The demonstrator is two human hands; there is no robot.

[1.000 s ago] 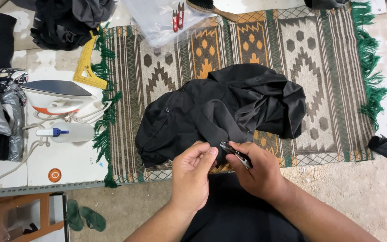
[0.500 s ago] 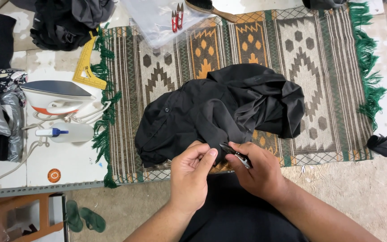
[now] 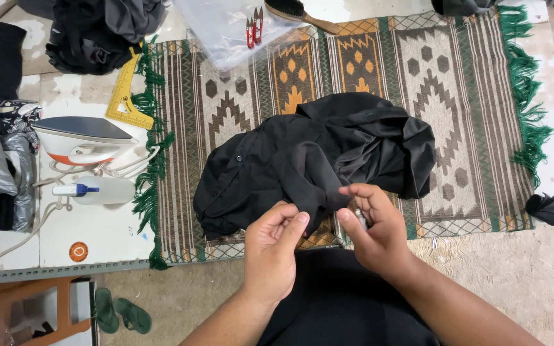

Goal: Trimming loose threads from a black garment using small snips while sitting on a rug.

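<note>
Left hand [image 3: 276,242]: pinching the near edge of the black garment [image 3: 302,160], thumb and forefinger closed on the cloth.
Right hand [image 3: 374,225]: gripping a small metal tool [image 3: 358,216], mostly hidden, so its kind is unclear; the fingertips are also touching the cloth.
Garment: lying crumpled at the rug's [image 3: 469,96] centre, its 6 o'clock edge lifted between the hands.
Risk, cloth: the tool's tip is working close to the pinched fold, so a slip could snag or nick the fabric.
Risk, finger: the left fingertips are sitting just beside the tool, so a jerk could prick them.
Risk, iron [image 3: 84,141]: standing at 9 o'clock with its cord trailing; a tugged garment looks unlikely to reach it.
</note>
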